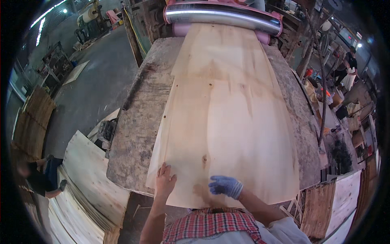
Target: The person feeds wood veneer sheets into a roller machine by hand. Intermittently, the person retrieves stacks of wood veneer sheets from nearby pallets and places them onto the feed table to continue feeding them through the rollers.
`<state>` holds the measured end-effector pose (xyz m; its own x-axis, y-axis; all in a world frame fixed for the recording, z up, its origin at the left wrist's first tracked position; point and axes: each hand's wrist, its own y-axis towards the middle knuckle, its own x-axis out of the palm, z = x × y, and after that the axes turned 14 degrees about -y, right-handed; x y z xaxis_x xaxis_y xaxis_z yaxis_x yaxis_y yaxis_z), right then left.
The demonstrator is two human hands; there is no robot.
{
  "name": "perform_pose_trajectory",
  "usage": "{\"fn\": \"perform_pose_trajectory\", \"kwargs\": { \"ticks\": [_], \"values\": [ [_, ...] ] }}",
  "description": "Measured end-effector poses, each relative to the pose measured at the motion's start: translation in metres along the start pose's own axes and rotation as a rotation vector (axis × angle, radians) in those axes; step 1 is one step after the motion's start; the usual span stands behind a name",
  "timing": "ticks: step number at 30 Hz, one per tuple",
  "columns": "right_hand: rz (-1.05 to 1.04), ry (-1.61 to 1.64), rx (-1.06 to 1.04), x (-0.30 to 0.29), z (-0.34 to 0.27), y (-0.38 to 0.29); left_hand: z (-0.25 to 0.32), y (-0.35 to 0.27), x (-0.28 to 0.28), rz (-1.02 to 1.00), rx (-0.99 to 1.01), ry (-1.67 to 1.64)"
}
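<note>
A large sheet of wood veneer [231, 122] lies on a worn, stained worktable [134, 137], its far end reaching the shiny metal roller [222, 16] with pink ends. My bare left hand [166, 180] is at the sheet's near left edge, its fingers pointing forward and touching or just above the wood. Over the near middle part of the veneer is my right hand [226, 186] in a blue and white knit glove, fingers spread and pointing left, with nothing in it. A dark knot shows in the wood just ahead of that glove.
Stacked veneer sheets [97, 174] stand low at the left, where a co-worker [45, 177] bends with hands near them. More stacks [318, 207] are at the lower right. A wooden post [132, 36] rises beside the roller. Another person [350, 65] stands far right, past cluttered goods.
</note>
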<state>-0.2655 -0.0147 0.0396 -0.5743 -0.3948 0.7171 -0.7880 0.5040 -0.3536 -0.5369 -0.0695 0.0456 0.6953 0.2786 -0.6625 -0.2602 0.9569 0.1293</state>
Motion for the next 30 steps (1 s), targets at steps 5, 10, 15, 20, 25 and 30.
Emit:
{"fn": "perform_pose_trajectory", "kwargs": {
  "ticks": [5, 10, 15, 20, 25, 30],
  "values": [
    [0.115, -0.370, 0.263, 0.058, 0.021, -0.024, 0.012, 0.009, -0.026, -0.049, -0.163, -0.406],
    [-0.130, -0.720, 0.127, 0.081, 0.040, -0.034, 0.054, 0.007, -0.042, -0.201, -0.447, -1.210],
    [-0.469, -0.894, -0.191, 0.084, 0.070, -0.054, 0.089, 0.015, -0.065, -0.201, -0.401, -1.246],
    [-0.083, -0.592, -0.213, 0.094, 0.040, -0.083, 0.099, 0.024, -0.083, 0.361, -0.028, -1.504],
    [0.017, -0.392, -0.424, 0.071, -0.004, -0.086, 0.097, 0.033, -0.087, 0.387, -0.218, -1.584],
    [0.147, -0.700, -0.543, 0.067, -0.104, -0.038, 0.072, 0.037, -0.077, 0.002, -0.309, -1.982]
  ]
}}
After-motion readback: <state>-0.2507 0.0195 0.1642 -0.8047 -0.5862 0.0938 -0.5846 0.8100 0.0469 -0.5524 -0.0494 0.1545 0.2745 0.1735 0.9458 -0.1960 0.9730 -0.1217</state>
